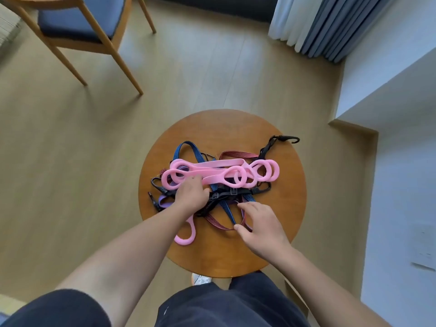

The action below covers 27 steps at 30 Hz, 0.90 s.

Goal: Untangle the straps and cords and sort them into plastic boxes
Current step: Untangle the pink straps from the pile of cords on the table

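L hand [191, 193] curls into pink bands [212, 172] at table [224, 128] centre, grip hidden; R hand [260, 228] spread flat on near red cord [217, 223], prob. pinning it so bands pull free.

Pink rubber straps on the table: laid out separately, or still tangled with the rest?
Tangled. The pink straps overlap one another and lie over the blue cord and black strap in one heap.

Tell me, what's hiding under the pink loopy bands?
Blue striped cord, red striped cord, black buckled strap and a purple band poke out beneath the pink bands. How they cross under there is covered, and the left hand hides part of the pile.
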### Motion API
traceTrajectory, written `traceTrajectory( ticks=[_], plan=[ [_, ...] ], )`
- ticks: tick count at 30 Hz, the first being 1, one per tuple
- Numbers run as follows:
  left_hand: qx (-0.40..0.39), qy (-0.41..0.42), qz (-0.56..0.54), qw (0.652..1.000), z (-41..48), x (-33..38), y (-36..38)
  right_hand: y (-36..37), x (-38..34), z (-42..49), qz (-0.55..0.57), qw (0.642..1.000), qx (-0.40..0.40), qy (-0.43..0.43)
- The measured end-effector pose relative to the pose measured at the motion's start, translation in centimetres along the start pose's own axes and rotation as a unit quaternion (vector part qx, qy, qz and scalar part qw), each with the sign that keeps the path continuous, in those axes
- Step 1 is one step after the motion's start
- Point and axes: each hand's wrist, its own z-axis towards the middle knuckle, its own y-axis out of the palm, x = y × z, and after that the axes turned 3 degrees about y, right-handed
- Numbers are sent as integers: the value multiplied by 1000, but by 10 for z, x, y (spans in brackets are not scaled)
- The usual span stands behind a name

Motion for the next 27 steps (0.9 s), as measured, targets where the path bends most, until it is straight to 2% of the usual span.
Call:
traceTrajectory(
  ticks=[5, 9, 14, 19, 25, 27],
  plan=[
    [-23, -91, -4, 996, 33, 0, 22, -1, 23, 32, 19, 999, -21, 22],
    [-73, -109, 19, 991, 31, -12, 31, -3, 29, 57, 23, 998, -43, 26],
    [-71, -153, -97, 981, 15, -10, 28, -5, 22, 95, 24, 999, -48, 0],
    [-181, -209, -255, 927, -17, 4, 7, -5, 6, 131, 61, 998, -25, -10],
    [-171, -203, -454, 850, -55, 17, -26, 10, -9, 169, 61, 998, -23, 6],
    [-148, -196, -487, 838, -65, 15, -34, 15, -11, 177, 40, 999, -30, 2]
  ],
)
